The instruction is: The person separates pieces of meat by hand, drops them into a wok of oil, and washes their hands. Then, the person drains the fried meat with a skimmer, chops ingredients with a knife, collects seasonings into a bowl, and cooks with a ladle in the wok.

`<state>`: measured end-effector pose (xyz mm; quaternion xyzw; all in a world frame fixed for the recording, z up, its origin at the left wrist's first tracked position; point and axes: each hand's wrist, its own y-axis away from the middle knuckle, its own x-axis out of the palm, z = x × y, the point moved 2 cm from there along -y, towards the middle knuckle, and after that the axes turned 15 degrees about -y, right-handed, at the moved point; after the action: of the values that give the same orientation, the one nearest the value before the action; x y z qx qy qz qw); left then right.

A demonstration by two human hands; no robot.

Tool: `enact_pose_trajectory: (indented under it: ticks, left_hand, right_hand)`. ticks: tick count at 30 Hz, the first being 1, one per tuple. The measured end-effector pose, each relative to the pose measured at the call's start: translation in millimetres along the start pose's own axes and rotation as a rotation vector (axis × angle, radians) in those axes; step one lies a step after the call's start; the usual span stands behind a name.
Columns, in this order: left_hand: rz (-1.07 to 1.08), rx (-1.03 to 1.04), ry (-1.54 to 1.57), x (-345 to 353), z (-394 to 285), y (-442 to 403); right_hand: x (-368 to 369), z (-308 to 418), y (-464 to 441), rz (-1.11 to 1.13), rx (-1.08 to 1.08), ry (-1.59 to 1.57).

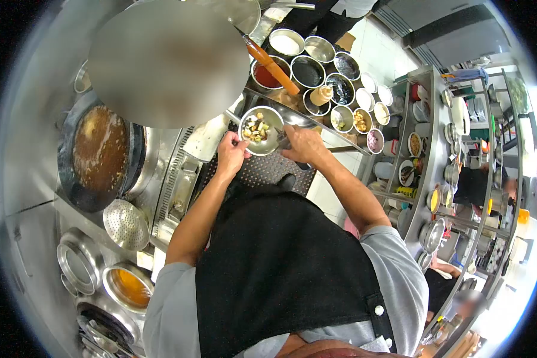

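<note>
A small metal bowl (271, 115) with chopped, mixed-colour pieces (256, 127) in it is held out in front of my black apron. My left hand (231, 153) pinches its lower left rim, thumb toward the inside. On the other side, my right hand (304, 145) has its fingers curled at the bowl's right edge. A small greyish metal piece shows by those fingertips, but its kind is unclear. Close beyond the bowl, a ladle's or pan's orange wooden handle (272, 67) slants across the sauce pots.
A wok (131, 160) of brown bubbling liquid sits at left, with a perforated strainer (126, 224) beside it. Several metal pots of sauces and ingredients, including a red sauce (269, 76), stand beyond the bowl. Shelving (431, 149) lines the right, with other people behind it. A blurred patch hides the upper left.
</note>
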<state>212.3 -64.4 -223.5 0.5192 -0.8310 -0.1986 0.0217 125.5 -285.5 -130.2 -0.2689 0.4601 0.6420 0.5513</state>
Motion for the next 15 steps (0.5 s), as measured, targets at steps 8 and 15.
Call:
enact_pose_trajectory:
  ticks: [8, 15]
  left_hand:
    - [-0.067, -0.087, 0.101, -28.2, 18.9, 17.7]
    - [-0.181, -0.130, 0.070, -45.8, 39.7, 79.1]
  right_hand:
    - [-13.9, -61.3, -55.7, -0.514, 0.027, -0.177]
    - [14.2, -117.5, -109.1, -0.723, 0.308, -0.453]
